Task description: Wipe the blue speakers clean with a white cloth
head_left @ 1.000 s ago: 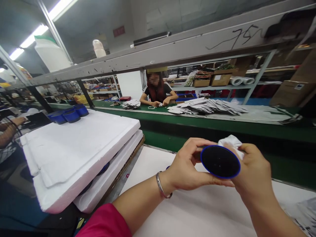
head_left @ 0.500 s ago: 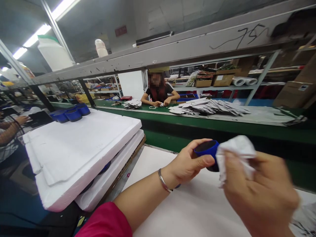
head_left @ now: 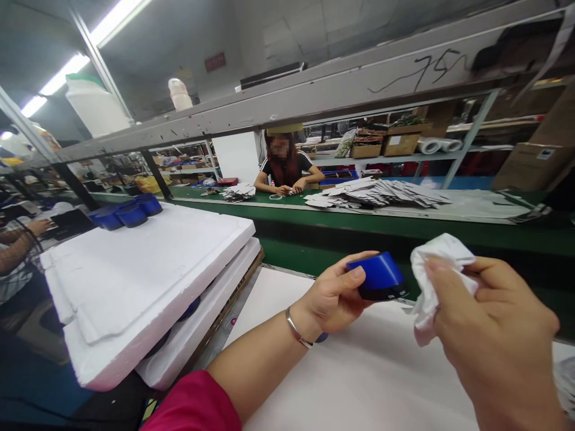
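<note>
Blue unit point(head_left: 381, 276) was up in the left hand point(head_left: 336, 293), thumb on the near side and fingers behind, clamped on it. It tilted a bit, black band at the bottom, ON and OFF lettered at its right end. Held in the air over the far part of a white sheet point(head_left: 359, 383). Right hand point(head_left: 498, 323) was pinched on a crumpled white cloth point(head_left: 424, 308), just beside the unit; from where I stood, a small gap showed between the two. Metal bangle point(head_left: 294, 329) on the left wrist, dark pink sleeve point(head_left: 193, 402) below. Blue bit point(head_left: 322, 337) peeked out behind that wrist, mostly hidden, couldn't tell what.

Left of the sheet: stacked foam slabs point(head_left: 153, 275), a cluster of more blue units point(head_left: 132, 215) on the top one's far end. Past the sheet, a green bench point(head_left: 291, 239). Across it sat a co-worker point(head_left: 290, 170), both hands near something small, between a large white pile point(head_left: 381, 194) and a smaller pile point(head_left: 238, 191). Overhead beam point(head_left: 269, 105) crossed the view, jug point(head_left: 96, 111) and bottle point(head_left: 180, 96) on it. Cartons point(head_left: 399, 145) and rolls point(head_left: 440, 145) on the back shelf. Another person's arm point(head_left: 18, 251), far left.
</note>
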Demonstrator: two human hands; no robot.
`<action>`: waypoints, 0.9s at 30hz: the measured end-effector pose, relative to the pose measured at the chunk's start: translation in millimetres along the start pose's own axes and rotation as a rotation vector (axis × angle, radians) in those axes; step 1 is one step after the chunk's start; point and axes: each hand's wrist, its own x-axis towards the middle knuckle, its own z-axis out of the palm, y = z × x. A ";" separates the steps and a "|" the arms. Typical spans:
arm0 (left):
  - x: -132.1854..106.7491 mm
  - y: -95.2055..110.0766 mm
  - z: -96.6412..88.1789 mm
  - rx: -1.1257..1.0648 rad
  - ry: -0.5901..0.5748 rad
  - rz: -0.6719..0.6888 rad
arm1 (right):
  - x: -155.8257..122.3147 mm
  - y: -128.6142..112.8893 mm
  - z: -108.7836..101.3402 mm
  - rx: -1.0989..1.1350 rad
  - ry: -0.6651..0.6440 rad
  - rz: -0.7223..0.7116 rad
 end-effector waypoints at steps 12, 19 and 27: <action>6.4 10.0 -6.1 -0.122 -0.021 -0.178 | 12.7 16.4 11.8 0.019 -0.126 0.081; 7.1 13.6 3.6 -0.268 0.132 -0.322 | -0.1 15.9 15.0 -0.023 0.111 -0.147; 9.8 14.2 0.9 -0.245 0.285 -0.328 | 30.6 32.3 7.0 -0.072 0.030 -0.092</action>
